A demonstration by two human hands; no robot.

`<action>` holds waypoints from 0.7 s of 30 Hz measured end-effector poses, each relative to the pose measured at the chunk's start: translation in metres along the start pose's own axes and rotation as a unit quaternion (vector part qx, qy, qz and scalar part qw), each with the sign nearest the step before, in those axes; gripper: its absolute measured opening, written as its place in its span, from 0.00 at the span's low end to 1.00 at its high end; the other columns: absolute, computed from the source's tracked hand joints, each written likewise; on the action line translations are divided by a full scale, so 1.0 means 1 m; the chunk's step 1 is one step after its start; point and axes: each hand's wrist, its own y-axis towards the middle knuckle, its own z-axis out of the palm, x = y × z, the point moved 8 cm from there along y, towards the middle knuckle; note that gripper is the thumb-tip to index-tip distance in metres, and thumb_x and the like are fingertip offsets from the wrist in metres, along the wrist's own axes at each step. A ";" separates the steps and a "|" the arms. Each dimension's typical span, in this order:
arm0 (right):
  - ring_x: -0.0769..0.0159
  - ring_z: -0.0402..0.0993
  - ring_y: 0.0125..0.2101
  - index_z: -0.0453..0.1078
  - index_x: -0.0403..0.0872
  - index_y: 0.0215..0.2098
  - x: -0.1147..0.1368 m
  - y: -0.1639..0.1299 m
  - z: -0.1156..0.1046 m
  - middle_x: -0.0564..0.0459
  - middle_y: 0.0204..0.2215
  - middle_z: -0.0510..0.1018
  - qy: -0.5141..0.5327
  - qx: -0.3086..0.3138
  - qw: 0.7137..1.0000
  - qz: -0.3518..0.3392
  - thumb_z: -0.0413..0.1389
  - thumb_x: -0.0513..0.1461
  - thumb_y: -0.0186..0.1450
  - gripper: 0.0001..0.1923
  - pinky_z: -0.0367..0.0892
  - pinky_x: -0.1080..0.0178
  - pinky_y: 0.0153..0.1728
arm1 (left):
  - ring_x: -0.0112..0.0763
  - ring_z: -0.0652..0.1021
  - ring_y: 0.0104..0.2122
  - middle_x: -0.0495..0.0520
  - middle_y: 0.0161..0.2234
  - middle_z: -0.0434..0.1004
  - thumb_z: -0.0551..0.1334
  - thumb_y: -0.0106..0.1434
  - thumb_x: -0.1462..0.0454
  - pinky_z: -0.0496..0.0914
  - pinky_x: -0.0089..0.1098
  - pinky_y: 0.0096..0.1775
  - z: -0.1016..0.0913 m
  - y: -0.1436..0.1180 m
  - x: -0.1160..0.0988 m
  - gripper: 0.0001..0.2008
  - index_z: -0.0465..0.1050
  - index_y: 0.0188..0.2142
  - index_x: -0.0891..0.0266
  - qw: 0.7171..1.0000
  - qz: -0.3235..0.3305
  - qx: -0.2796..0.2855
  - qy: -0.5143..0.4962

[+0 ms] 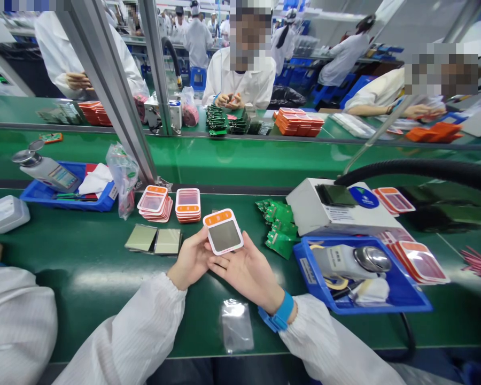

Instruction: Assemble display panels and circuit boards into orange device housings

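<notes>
Between both hands sits a white-and-orange device front panel with a dark grey screen in its window, tilted toward me. My left hand grips its left edge, thumb by the upper corner. Palm up, my right hand supports it from beneath and the right side, the thumb along the edge. Just left of the hands lie two stacks of square display panels. Behind them stand two stacks of similar front panels with pink-tinted windows. Green circuit boards are heaped to the right. A clear plastic bag lies nearer me.
A blue tray with a bottle and tape stands right, before a white box. Another blue tray is at left. Metal posts and a black hose rise over the bench. A neighbour's sleeve is at left; co-workers sit opposite.
</notes>
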 end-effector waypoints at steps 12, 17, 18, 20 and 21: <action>0.64 0.75 0.40 0.73 0.47 0.43 0.036 -0.008 -0.006 0.50 0.38 0.80 0.022 -0.071 0.994 -0.077 0.58 0.51 0.60 0.19 0.65 0.58 0.52 | 0.32 0.76 0.35 0.57 0.37 0.78 0.56 0.57 0.57 0.68 0.31 0.42 0.017 -0.002 0.002 0.22 0.73 0.46 0.68 0.991 -0.010 0.123 -0.051; 0.63 0.75 0.41 0.72 0.48 0.40 0.077 -0.018 -0.023 0.48 0.38 0.79 0.003 -0.150 0.969 -0.199 0.59 0.49 0.59 0.16 0.68 0.57 0.50 | 0.44 0.70 0.50 0.64 0.57 0.67 0.54 0.56 0.59 0.62 0.44 0.53 0.019 -0.004 0.000 0.27 0.68 0.53 0.71 0.987 0.014 0.150 -0.049; 0.63 0.74 0.42 0.72 0.48 0.39 0.083 -0.019 -0.025 0.48 0.38 0.79 -0.003 -0.165 0.962 -0.218 0.59 0.48 0.60 0.15 0.69 0.58 0.49 | 0.45 0.70 0.51 0.64 0.58 0.66 0.54 0.55 0.60 0.61 0.45 0.54 0.018 -0.005 0.000 0.27 0.67 0.54 0.70 0.987 0.022 0.150 -0.053; 0.63 0.75 0.42 0.70 0.49 0.38 0.093 -0.016 -0.028 0.47 0.38 0.78 -0.022 -0.192 0.953 -0.234 0.57 0.47 0.61 0.12 0.71 0.58 0.47 | 0.46 0.69 0.51 0.65 0.58 0.65 0.55 0.54 0.60 0.60 0.47 0.54 0.018 -0.005 -0.001 0.28 0.67 0.54 0.70 0.985 0.032 0.154 -0.065; 0.63 0.75 0.41 0.70 0.49 0.38 0.099 -0.012 -0.027 0.47 0.39 0.78 -0.042 -0.207 0.950 -0.230 0.55 0.46 0.63 0.11 0.72 0.57 0.46 | 0.46 0.69 0.51 0.65 0.58 0.65 0.55 0.54 0.60 0.59 0.47 0.55 0.018 -0.006 -0.001 0.28 0.67 0.54 0.70 0.984 0.033 0.159 -0.072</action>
